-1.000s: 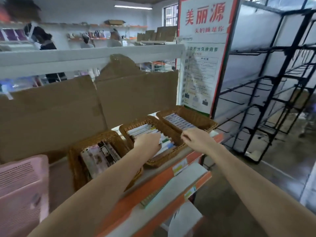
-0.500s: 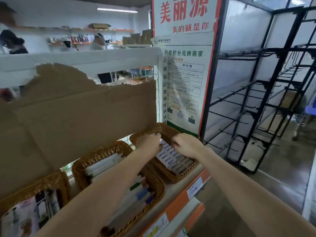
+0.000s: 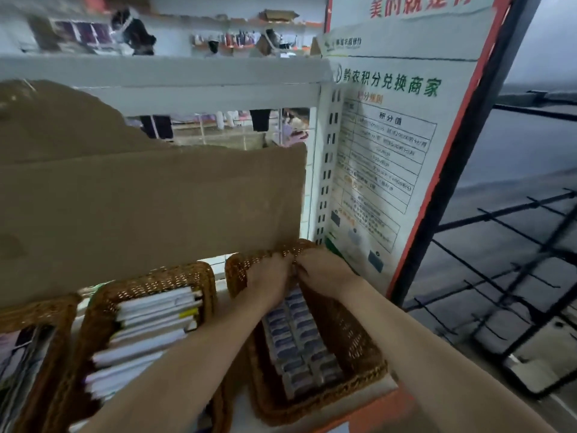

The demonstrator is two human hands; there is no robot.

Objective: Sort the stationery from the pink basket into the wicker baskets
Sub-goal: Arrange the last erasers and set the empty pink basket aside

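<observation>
Three wicker baskets stand in a row on the shelf. The right wicker basket (image 3: 359,348) holds two rows of small purple-and-white packs (image 3: 296,345). My left hand (image 3: 268,279) and my right hand (image 3: 324,273) meet over the far end of those rows, knuckles up and fingers curled down onto the end pack; the fingertips are hidden. The middle wicker basket (image 3: 156,278) is filled with long white pen boxes (image 3: 150,332), and my left forearm crosses its near corner. The left wicker basket (image 3: 46,307) is cut off by the frame edge. The pink basket is out of view.
A brown cardboard sheet (image 3: 156,207) stands right behind the baskets. A printed poster (image 3: 384,151) on a red-edged board closes off the right end of the shelf. Beyond it stands a black wire rack (image 3: 515,245). The shelf's orange front edge (image 3: 390,407) runs below the right basket.
My view has swung right, so the pink basket has left the frame. My left hand left the middle basket, and both hands moved into the far end of the right basket and met there.
</observation>
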